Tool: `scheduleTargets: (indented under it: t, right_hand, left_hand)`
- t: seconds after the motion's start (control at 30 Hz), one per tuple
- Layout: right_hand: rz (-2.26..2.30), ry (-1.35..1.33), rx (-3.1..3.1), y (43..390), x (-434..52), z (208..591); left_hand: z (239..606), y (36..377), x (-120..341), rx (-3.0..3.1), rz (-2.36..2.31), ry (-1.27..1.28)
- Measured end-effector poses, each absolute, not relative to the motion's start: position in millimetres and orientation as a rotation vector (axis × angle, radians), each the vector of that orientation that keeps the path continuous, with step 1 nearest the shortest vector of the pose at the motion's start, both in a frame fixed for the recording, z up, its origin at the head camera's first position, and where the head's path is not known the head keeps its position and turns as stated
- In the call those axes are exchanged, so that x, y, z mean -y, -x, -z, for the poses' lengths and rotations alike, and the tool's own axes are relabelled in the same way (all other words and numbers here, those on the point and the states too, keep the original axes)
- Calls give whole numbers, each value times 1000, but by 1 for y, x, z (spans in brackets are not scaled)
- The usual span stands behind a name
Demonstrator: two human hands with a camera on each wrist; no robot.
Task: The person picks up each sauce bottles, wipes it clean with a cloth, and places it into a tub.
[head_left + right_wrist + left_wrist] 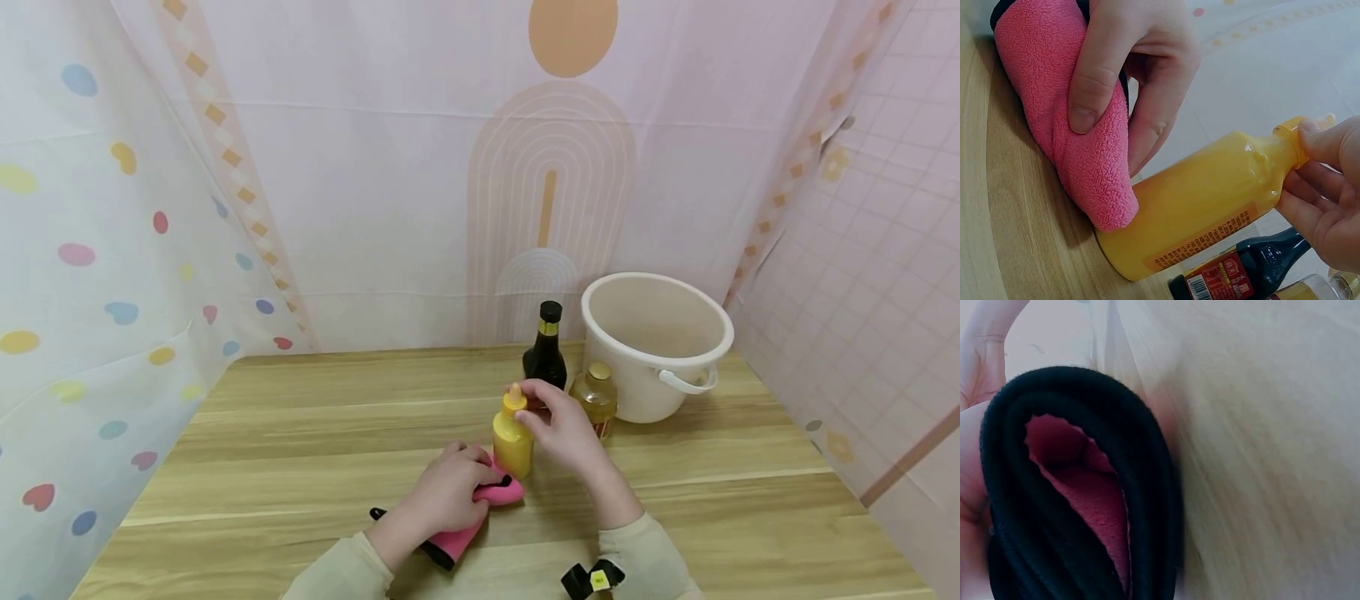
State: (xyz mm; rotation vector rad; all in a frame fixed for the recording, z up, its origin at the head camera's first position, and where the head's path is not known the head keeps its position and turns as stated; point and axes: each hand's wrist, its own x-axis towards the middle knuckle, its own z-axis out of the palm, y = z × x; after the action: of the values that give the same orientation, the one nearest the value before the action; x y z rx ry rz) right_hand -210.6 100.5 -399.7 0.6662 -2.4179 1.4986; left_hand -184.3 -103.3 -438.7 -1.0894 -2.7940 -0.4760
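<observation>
A yellow squeeze bottle (pixel 512 446) with a pointed nozzle cap stands upright on the wooden table. My right hand (pixel 564 427) pinches it round the neck and cap, with the thumb on the collar in the right wrist view. My left hand (pixel 450 487) grips a folded, fuzzy pink cloth (pixel 1094 169) with black edging. One rounded end of the cloth lies against the bottle's lower side. In the left wrist view, the cloth's rolled black edge (pixel 1154 469) fills much of the picture and hides most of that hand.
Behind the right hand stand a dark bottle (pixel 546 362) with a black cap and a see-through amber bottle (pixel 596 396). To their right is a white bucket (pixel 637 396) with a handle. Patterned curtains (pixel 375 208) hang beyond the table (pixel 300 433).
</observation>
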Motion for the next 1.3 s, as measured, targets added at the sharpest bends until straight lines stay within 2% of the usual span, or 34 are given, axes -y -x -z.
scheduleTargets:
  t: [0.6,0.9,1.3]
  right_hand:
    - [-1532,-693,2420,213,-102,402]
    - [-1452,-731,2426,211,-104,399]
    - [-1285,-710,2438,211,-105,391]
  left_hand:
    - [429,178,109,2781,398,1242]
    - [435,176,119,2708,501,1222]
    - [423,167,133,2645,662,1070]
